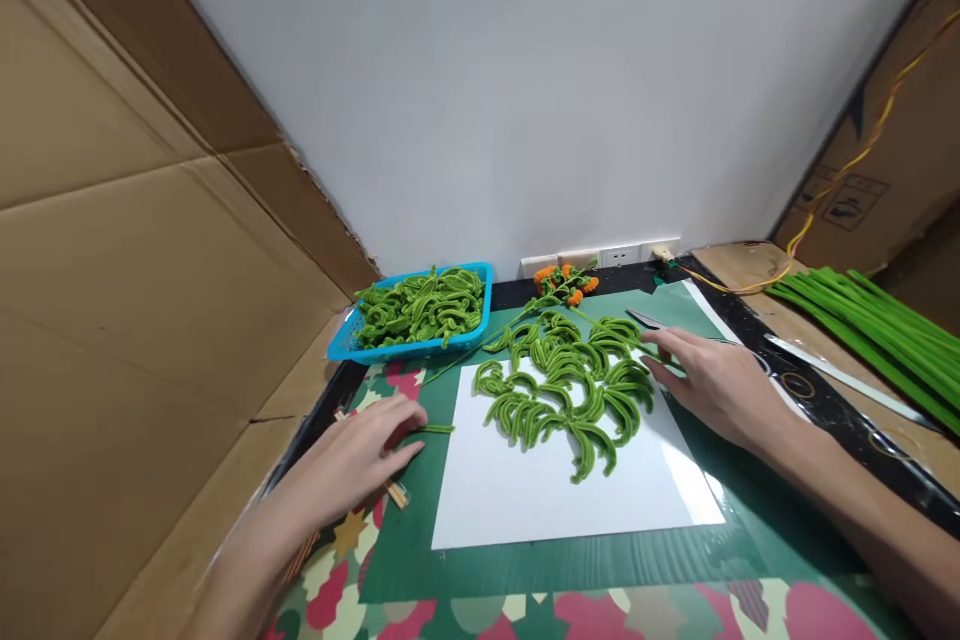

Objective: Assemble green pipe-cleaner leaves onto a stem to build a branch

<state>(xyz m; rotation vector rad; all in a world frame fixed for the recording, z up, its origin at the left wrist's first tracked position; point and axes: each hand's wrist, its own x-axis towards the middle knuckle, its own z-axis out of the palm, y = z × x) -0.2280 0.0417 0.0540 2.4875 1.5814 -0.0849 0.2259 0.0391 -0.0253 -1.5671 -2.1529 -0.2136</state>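
Green curled pipe-cleaner pieces (555, 390) lie spread over a white sheet (525, 510) on a green mat. At the sheet's left, my left hand (375, 440) has its fingers bent near a short green stem (437, 429); whether the fingertips grip it is unclear. My right hand (697, 370) rests at the right edge of the green pieces, thumb and forefinger around the end of a green stem. Scissors (646, 320) lie just behind that hand, partly covered by it. An orange flower stem (566, 282) lies behind the sheet.
A blue basket (409, 350) full of green curled pieces stands at the back left. Long green pipe cleaners (877, 330) lie at the right beside a white strip (847, 378). Thin wooden sticks (396, 494) lie by my left hand. Cardboard walls (187, 270) flank the table.
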